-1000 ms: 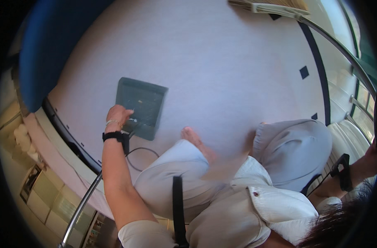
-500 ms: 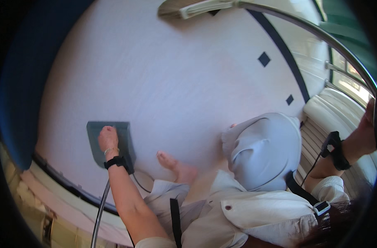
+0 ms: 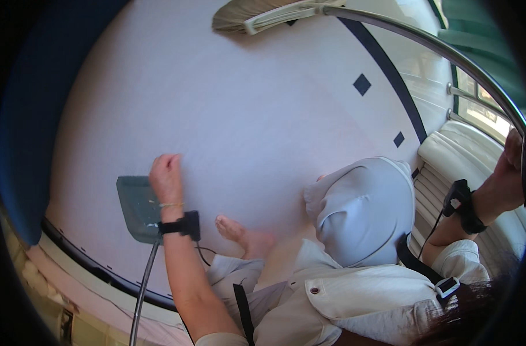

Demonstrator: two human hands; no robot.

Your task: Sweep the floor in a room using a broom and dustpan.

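Wore a creamy-white buttoned shirt [image 3: 384,282] and soft, pale-grey cloth trousers [image 3: 361,213]. Held the left hand [image 3: 166,168] over the right side of a flat, dark grey-green dustpan [image 3: 131,193] lying on the smooth white floor [image 3: 217,115]. Bent the fingers in, but could not tell about a full fist or a tiny bit pinched inside. Saw a thin, shiny metal rod [image 3: 143,288] leading from the pan down to the lower edge, and a bare foot [image 3: 231,228] just beside the pan.

Had small pale bits [image 3: 150,224] already in the pan. Looked partly done with gathering up bits, but could not tell the amount left.

Kept the right hand [image 3: 510,154] far off at the right rim, right by the end of a long, shiny metal pole [image 3: 424,37]. Could not tell its grip, with the fingers partly lost in the dark rim. Saw a wide broom head with brown bristles [image 3: 231,17] at the pole's far end, on the floor and cut off at the top. Could not make out the big dark-blue shape [image 3: 23,127] at the left, or the part of the pan under the wrist.
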